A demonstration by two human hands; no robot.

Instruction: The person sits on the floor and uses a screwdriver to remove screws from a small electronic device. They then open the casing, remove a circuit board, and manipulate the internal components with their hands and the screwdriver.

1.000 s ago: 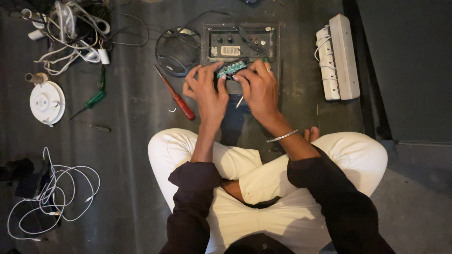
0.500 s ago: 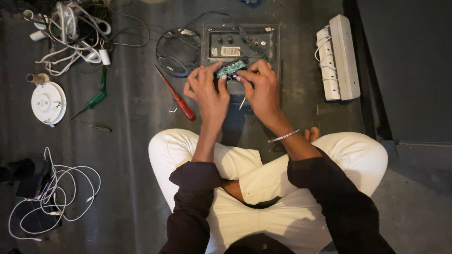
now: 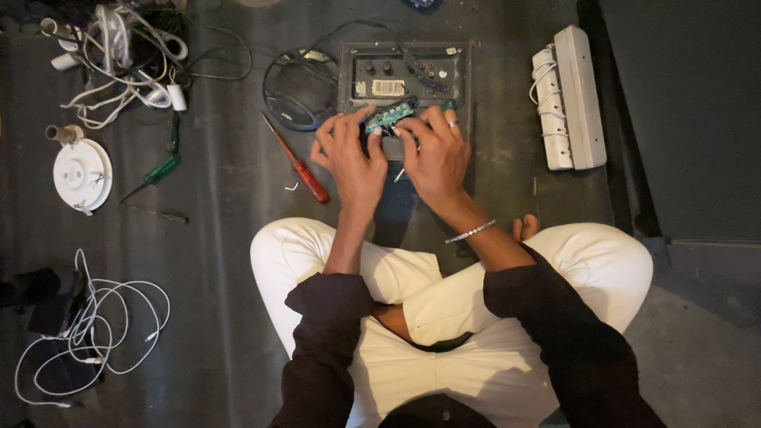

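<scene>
Small green circuit board [image 3: 388,116], pinched at its two ends between the left hand [image 3: 349,154] and right hand [image 3: 432,154], fingers closed on it, just above the dark panel [image 3: 464,75]. Judged light, stiff and fragile: best held by the edges. A red screwdriver [image 3: 300,162] lies just left of the grip; a white power strip [image 3: 569,99] well to its right.

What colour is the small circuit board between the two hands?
The circuit board is green, seen best in the head view.

Both hands' fingers [image 3: 372,147] cover most of the green circuit board [image 3: 388,116] — its parts too small to tell.
</scene>
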